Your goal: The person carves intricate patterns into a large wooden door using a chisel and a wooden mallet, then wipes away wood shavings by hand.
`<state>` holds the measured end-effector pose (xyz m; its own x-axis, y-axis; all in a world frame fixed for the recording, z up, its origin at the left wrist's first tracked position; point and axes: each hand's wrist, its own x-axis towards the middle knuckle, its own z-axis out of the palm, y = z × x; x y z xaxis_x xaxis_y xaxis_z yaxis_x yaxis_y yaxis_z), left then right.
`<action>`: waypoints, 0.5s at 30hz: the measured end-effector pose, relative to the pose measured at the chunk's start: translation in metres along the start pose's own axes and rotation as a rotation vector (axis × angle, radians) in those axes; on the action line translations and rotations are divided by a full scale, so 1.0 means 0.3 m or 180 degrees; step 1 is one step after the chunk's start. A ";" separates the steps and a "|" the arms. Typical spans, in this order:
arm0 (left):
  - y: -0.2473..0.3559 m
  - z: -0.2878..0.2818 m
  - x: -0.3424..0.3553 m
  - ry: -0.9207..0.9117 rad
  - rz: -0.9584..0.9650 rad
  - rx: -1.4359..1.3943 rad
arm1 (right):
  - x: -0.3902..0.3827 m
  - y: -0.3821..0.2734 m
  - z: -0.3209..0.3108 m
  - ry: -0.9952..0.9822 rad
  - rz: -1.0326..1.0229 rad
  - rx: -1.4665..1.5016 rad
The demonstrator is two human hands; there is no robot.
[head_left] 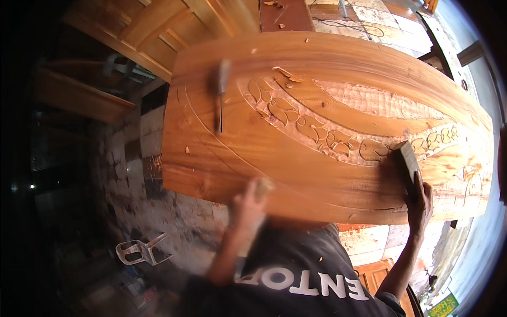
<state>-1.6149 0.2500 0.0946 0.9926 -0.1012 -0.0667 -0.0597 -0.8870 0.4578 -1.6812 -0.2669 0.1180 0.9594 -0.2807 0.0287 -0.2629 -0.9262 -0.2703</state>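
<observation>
A large orange-brown wooden panel (322,190) lies beneath me, carved with curling leaf patterns and a long textured oval. My right hand (420,203) grips a dark rectangular block (406,161), whose far end rests over the carved band on the panel's right half. My left hand (248,206), smeared by motion, is closed on a small tan object (265,185) at the near edge; what it is I cannot make out. A chisel (221,100) with a dark handle lies on the panel's upper left, and several wood chips are scattered about.
Wooden doors (142,26) and a board (84,92) stand at upper left, by a pale plastic chair (119,66). A red-brown surface (282,16) and cables (369,31) are beyond the panel. A white stool (142,248) is on the tiled floor (127,174) at lower left.
</observation>
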 end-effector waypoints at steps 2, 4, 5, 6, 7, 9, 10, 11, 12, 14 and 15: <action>-0.027 -0.042 0.002 0.0190 -0.0360 0.0028 | -0.031 0.003 -0.008 0.0017 0.0096 0.0165; -0.054 -0.067 0.038 0.0843 -0.0706 0.0560 | -0.048 -0.009 -0.015 -0.0008 0.0246 0.0393; -0.056 -0.079 0.084 0.0845 -0.0648 0.0538 | -0.052 0.000 -0.010 0.0037 0.0286 0.0381; -0.049 -0.109 0.141 0.1135 -0.0498 0.0551 | -0.055 0.008 0.004 -0.0015 0.0363 0.0279; -0.052 -0.122 0.205 0.1418 -0.0340 0.0531 | -0.064 0.015 0.018 -0.0059 0.0450 0.0152; -0.070 -0.133 0.352 0.1612 -0.0049 0.0406 | -0.080 0.029 0.042 0.0175 0.0369 0.0068; -0.084 -0.146 0.432 0.1688 0.0029 0.0459 | -0.091 0.038 0.051 0.0187 0.0412 0.0080; -0.106 -0.161 0.508 0.1761 0.0103 0.0510 | -0.107 0.043 0.060 0.0194 0.0454 0.0091; -0.144 -0.175 0.584 0.1804 0.0114 0.0633 | -0.122 0.040 0.065 0.0259 0.0462 0.0027; -0.231 -0.166 0.728 0.1860 0.0167 0.0680 | -0.152 0.004 0.068 0.0399 0.0366 0.0057; -0.280 -0.160 0.791 0.1950 0.0286 0.0614 | -0.157 -0.067 0.062 0.0385 0.0428 0.0164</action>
<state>-1.3692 0.3219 0.0828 0.8598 0.0461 0.5085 -0.1065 -0.9578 0.2669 -1.7191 -0.2305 0.1042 0.8958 -0.4322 0.1036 -0.3793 -0.8651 -0.3283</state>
